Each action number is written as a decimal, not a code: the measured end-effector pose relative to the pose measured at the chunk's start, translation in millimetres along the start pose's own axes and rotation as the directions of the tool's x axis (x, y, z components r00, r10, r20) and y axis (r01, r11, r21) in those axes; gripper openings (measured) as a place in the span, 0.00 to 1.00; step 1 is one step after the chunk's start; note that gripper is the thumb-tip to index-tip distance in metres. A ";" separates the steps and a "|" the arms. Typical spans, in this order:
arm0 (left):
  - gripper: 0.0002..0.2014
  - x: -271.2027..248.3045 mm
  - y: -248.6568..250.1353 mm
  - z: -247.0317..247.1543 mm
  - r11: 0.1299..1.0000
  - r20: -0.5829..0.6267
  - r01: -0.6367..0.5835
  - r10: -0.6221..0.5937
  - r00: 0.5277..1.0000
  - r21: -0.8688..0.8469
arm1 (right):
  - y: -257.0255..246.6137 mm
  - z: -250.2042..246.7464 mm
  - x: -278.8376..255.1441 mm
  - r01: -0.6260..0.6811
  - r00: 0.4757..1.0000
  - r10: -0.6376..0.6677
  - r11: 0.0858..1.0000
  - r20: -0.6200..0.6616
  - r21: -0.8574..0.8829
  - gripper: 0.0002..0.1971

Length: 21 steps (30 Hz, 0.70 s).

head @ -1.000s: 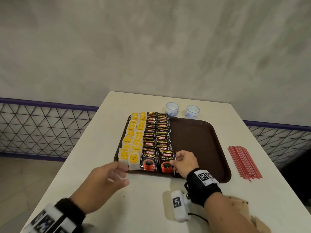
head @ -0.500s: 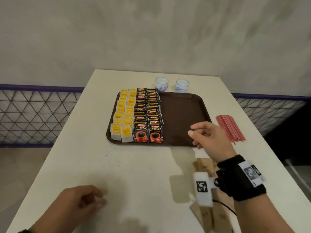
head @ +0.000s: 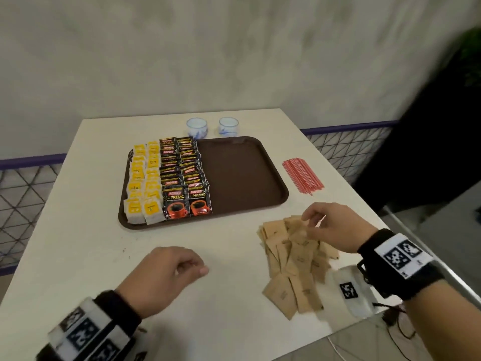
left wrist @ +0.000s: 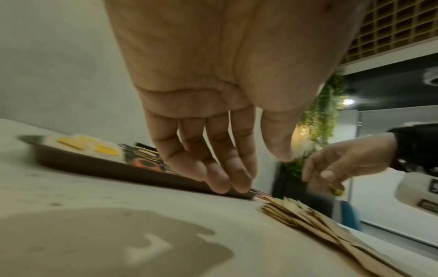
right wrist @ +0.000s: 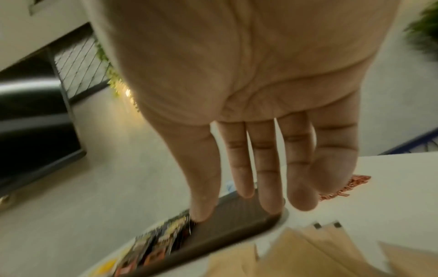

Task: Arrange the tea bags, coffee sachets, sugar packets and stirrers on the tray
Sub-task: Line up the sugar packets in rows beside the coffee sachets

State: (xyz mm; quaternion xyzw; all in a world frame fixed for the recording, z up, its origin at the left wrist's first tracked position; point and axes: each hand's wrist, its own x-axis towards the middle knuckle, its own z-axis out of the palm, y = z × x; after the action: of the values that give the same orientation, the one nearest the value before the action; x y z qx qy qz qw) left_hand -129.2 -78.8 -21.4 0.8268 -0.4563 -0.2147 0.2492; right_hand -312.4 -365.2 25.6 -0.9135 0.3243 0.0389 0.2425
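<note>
On the brown tray (head: 260,152), two rows of yellow tea bags (head: 143,183) fill the left side, with two rows of black coffee sachets (head: 182,178) beside them; its right half is bare. A loose pile of brown sugar packets (head: 294,259) lies on the table in front of the tray's right corner. Red stirrers (head: 302,175) lie bundled to the tray's right. My right hand (head: 309,222) hovers just over the pile's far edge, fingers extended downward and holding nothing (right wrist: 249,187). My left hand (head: 192,269) hangs loosely curled and empty above the table, left of the packets.
Two small white-and-blue cups (head: 197,127) (head: 228,126) stand behind the tray's back rim. The white table (head: 78,243) ends close on the right and front, just past the packets. A wire-mesh fence (head: 23,199) runs behind and beside it.
My right hand left the front coffee sachets and swung right and back to the sugar packet pile. My left hand pulled back from the tray's front edge toward me.
</note>
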 end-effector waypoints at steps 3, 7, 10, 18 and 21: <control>0.20 16.7 31.5 22.2 0.996 0.053 -0.083 0.082 0.995 0.021 | 0.1 3.5 -8.0 0.059 0.988 -0.033 0.983 0.154 -0.172 0.19; 0.36 34.5 70.6 56.4 0.997 0.156 -0.053 0.044 0.987 0.053 | 6.3 27.7 -9.8 0.169 0.957 -0.107 0.961 0.271 -0.217 0.33; 0.34 47.0 94.3 76.9 0.985 0.206 -0.021 -0.015 0.978 0.174 | 8.7 44.1 -1.6 0.183 0.962 -0.133 0.962 0.240 -0.203 0.38; 0.13 73.9 112.6 80.8 0.938 0.246 0.164 -0.244 0.938 0.306 | 22.3 45.5 33.6 0.219 0.962 -0.202 0.973 0.182 -0.077 0.21; 0.07 78.0 108.6 82.5 0.925 0.258 0.197 -0.287 0.922 0.326 | 26.8 37.4 41.2 0.282 0.938 -0.266 0.958 0.220 -0.046 0.19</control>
State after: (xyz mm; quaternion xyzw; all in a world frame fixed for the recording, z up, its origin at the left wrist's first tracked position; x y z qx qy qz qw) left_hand -209.2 -213.7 -29.9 0.8625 -0.4089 -0.2973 0.0223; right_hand -293.2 -389.3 -28.0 -0.9490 0.1644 0.1142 0.2434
